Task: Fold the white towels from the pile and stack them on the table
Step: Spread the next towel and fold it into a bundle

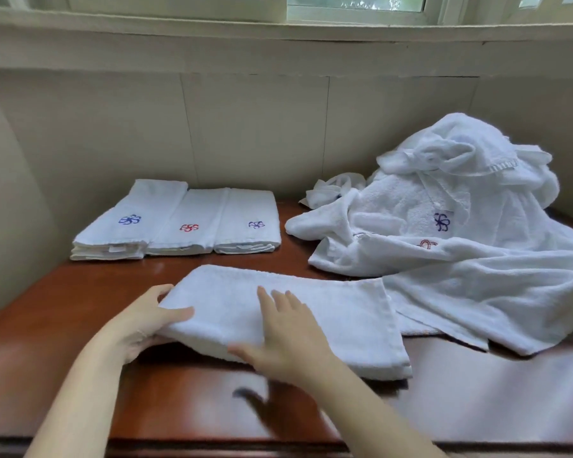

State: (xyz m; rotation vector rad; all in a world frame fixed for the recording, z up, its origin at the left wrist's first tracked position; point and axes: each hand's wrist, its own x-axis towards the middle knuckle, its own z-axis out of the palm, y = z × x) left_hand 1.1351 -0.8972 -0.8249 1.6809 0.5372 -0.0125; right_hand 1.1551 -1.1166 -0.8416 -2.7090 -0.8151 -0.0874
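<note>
The left hand [143, 325] grips the left end of a partly folded white towel [338, 319]. Its thumb is on top and its fingers are curled underneath, holding that edge just off the wood. The right hand [288, 338] lies flat on the towel's middle, fingers straight and slightly spread, palm down on the cloth, a touch blurred.

The towel stretches across the lower centre of the frame on the reddish-brown table [63, 309]. Its right end is right up against the spill of the unfolded pile [477, 276]. That pile heaps up at the right of the frame, all crumpled white terry cloth, with a dark blue embroidered flower [442, 222] and part of a red one [428, 243] showing on it.

At the upper left of the table, three folded stacks sit side by side, touching. The left stack [113, 239] wears a blue flower, the middle stack [192, 209] a red one and the right stack [248, 206] a purplish-blue one. Behind it all are a cream wall panel [245, 127] and, along the top of the frame, a window sill [278, 31].
</note>
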